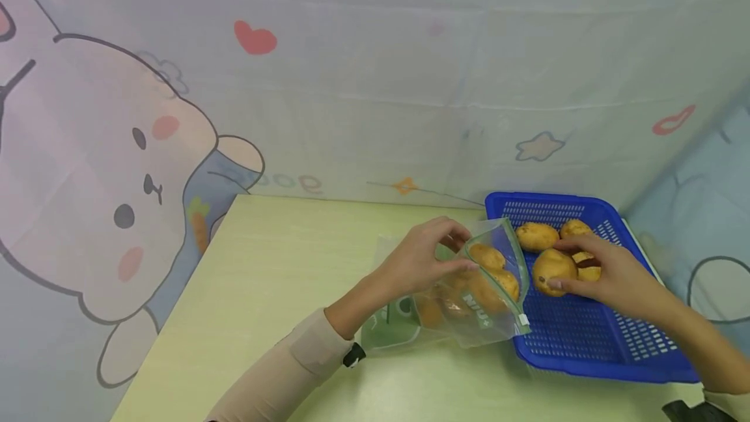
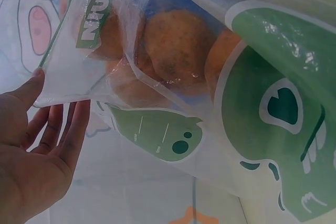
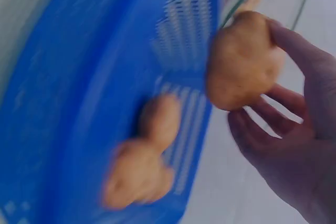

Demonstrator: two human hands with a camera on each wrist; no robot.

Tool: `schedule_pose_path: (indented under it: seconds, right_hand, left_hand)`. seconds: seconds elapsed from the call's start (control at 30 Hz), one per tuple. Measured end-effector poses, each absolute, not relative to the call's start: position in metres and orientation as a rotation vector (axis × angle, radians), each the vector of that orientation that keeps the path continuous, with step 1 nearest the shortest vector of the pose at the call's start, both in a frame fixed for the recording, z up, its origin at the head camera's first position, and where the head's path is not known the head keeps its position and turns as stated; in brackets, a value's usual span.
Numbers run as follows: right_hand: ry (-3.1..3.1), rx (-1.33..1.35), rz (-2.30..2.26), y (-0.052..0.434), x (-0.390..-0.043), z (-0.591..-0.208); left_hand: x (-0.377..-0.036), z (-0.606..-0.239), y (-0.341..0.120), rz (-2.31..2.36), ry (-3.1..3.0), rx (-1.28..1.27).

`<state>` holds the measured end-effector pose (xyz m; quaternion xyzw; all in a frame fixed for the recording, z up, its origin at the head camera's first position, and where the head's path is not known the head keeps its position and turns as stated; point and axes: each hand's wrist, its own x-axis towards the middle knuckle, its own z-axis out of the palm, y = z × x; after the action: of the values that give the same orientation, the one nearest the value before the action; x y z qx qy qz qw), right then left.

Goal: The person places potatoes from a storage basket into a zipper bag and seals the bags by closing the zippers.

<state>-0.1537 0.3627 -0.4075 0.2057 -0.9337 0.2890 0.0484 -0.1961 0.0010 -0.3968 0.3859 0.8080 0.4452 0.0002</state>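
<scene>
My left hand [image 1: 452,241] pinches the rim of a clear zip bag [image 1: 469,308] with green print, holding its mouth open toward the basket. Several potatoes [image 1: 489,272] lie inside the bag [image 2: 273,103], and they [image 2: 173,45] show through the plastic in the left wrist view, where my thumb [image 2: 29,90] sits on the bag's edge. My right hand [image 1: 565,267] grips one potato [image 1: 546,271] over the blue basket [image 1: 586,357], just right of the bag's mouth. The same potato [image 3: 241,61] shows between my fingers [image 3: 294,129] in the right wrist view.
The blue slotted basket [image 3: 63,103] stands at the table's right edge, with more potatoes [image 1: 536,236] in its far end. The pale green table [image 1: 263,292] runs left of the bag. A printed cloth backdrop [image 1: 351,83] hangs behind and to the right.
</scene>
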Motion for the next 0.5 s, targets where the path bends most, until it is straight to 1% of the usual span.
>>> schedule_pose_path:
  seconds: [0.23, 0.5]
  right_hand:
    - [-2.613, 0.639, 1.109, 0.314, -0.157, -0.382]
    - [-2.526, 0.716, 1.126, 0.283, -0.162, -0.382]
  left_hand:
    - [-0.196, -0.398, 0.000, 1.391, 2.562, 1.217]
    - [-0.199, -0.395, -0.001, 1.423, 2.556, 1.244]
